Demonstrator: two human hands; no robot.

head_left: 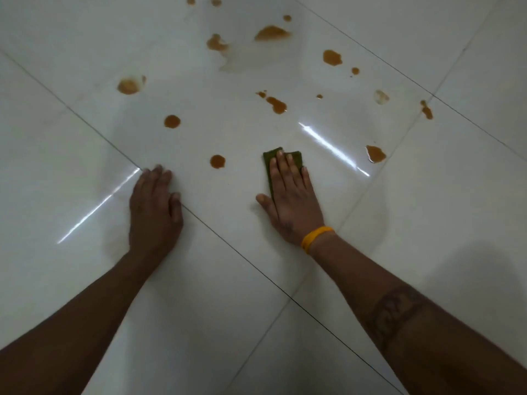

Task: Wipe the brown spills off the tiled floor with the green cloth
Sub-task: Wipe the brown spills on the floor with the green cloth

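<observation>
Now both hands lie flat on the shiny white tiled floor [85, 166]. The right hand [291, 199], with an orange band [315, 238] on its wrist, presses down on the small folded green cloth [269, 163]. Its fingers [281, 163] are straight and a little spread on top of the cloth. The left hand [154, 212] rests on bare tile, fingers close together, holding nothing. Brown spills [272, 32] dot the floor from 10 to 2 o'clock. One round brown spot [217, 161] sits just beside the cloth at 9 o'clock.
</observation>
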